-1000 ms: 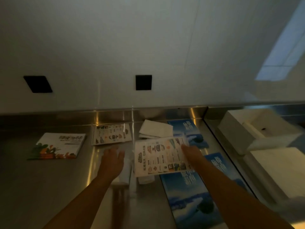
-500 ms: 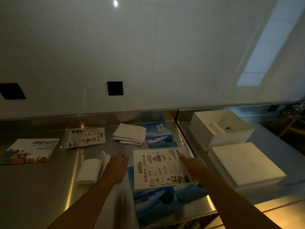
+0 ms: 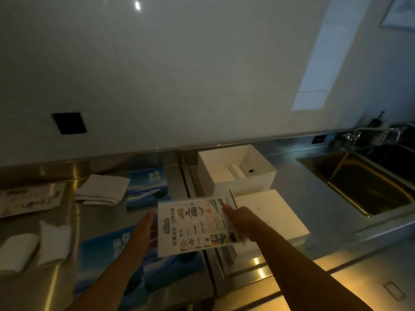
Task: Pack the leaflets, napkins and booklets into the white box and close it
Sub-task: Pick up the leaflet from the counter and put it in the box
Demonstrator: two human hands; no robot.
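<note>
Head view has us holding a printed leaflet (image 3: 197, 225) in the air, just short of the white box (image 3: 242, 187). The box stands open at the back of the steel counter (image 3: 314, 198), with a pale roll (image 3: 237, 173) lying inside. Our right hand (image 3: 240, 221) pinches the sheet by its right edge, flat and clear of the counter, so it can go in unbent, we judge. Our left hand (image 3: 143, 227) is flat, fingers straight, at the sheet's left edge and grips nothing; whether it touches the paper we cannot tell. The lid (image 3: 278, 218) lies just before the box, leaving its opening free. Folded napkins (image 3: 101, 190), a blue booklet (image 3: 147, 189) and another leaflet (image 3: 29, 199) lie unpacked to the left.
</note>
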